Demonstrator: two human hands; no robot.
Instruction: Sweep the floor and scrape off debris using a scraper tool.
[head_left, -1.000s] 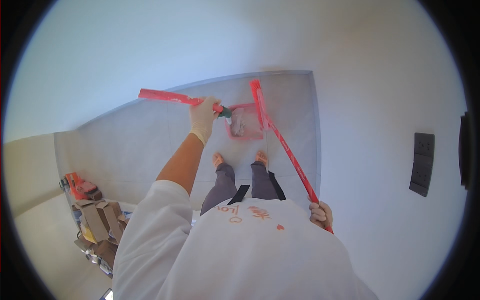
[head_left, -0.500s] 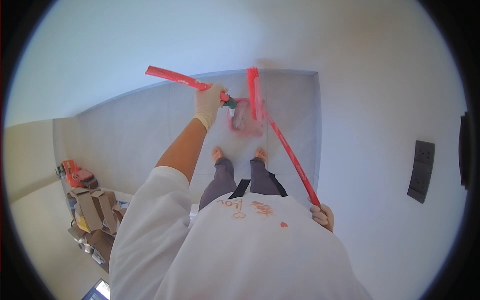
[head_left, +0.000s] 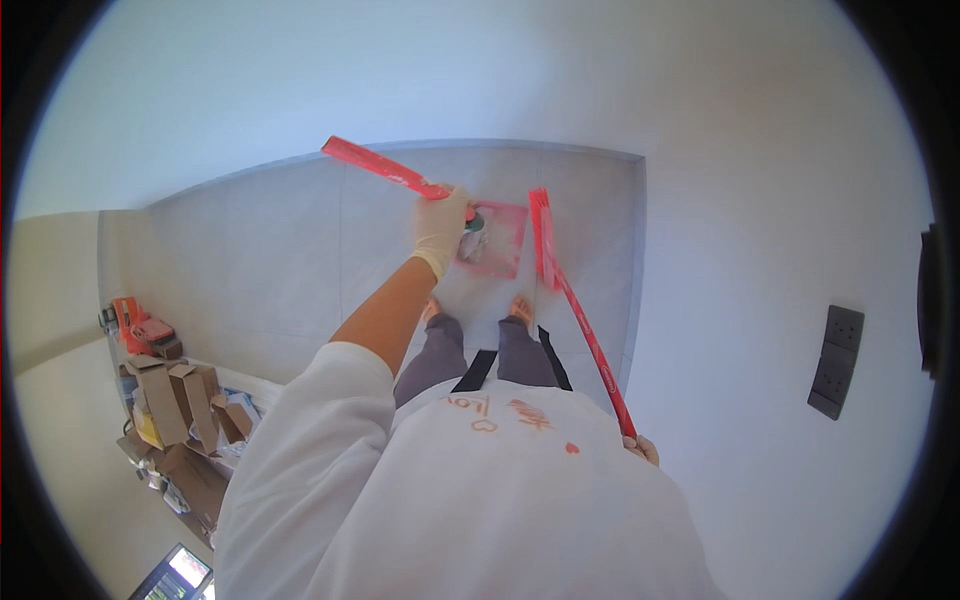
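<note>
My left hand (head_left: 441,220), in a pale glove, is closed round the red handle of a long-handled dustpan (head_left: 519,245). The handle's top end tilts away to the upper left. A green and white piece shows just below the hand, and whitish, partly clear litter lies in the pink pan. My right hand (head_left: 646,450), low at my right side and partly hidden by my shirt, grips the upper end of a red broom (head_left: 592,341). The red-bristled broom head points down just right of the pan, apart from it; whether it touches the floor I cannot tell.
Grey floor tiles (head_left: 250,245) lie under my bare feet, with white walls ahead and right. A dark socket panel (head_left: 837,362) is on the right wall. Opened cardboard boxes (head_left: 160,400) and a red-orange item (head_left: 135,325) stand at left. A lit screen (head_left: 180,572) shows at lower left.
The broom head has come nearer to me and right, from over the pan's right edge to beside it. My left hand and the dustpan handle have shifted slightly right and nearer.
</note>
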